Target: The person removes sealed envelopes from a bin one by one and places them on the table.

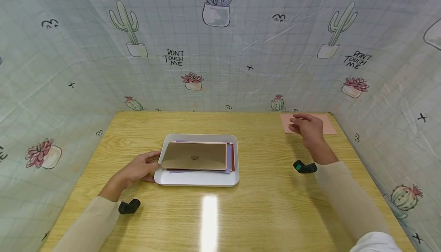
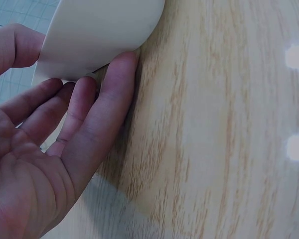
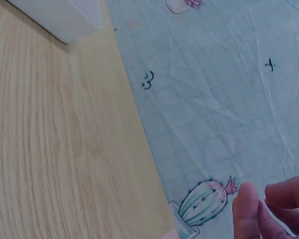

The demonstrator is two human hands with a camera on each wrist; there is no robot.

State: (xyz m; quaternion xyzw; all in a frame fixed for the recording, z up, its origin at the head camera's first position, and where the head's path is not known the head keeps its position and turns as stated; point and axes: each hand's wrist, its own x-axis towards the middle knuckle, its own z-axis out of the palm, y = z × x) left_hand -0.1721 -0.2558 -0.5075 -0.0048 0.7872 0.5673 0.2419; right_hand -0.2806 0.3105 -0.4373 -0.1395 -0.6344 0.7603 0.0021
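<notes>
While the left grip (image 1: 139, 167) holds the tray (image 1: 196, 179) at its 9 o'clock end, the nearer right grip (image 1: 308, 128), loosely part-open with nothing visibly held, hangs over the sheet (image 1: 329, 126), long axis 9-to-3, at the table's (image 1: 268, 206) 2 o'clock corner.

The left arm (image 1: 89, 223), sleeved in plain beige fabric, stretches between one and two o'clock; the bare left grip (image 1: 138, 167), at eight o'clock in the head view, is bent into a pinch. The right arm (image 1: 348, 202), likewise beige-sleeved, slants toward eleven o'clock; the bare right grip (image 1: 309, 128) hangs near three o'clock, fingers (image 3: 246, 211) loosely curved, tips close together.
</notes>
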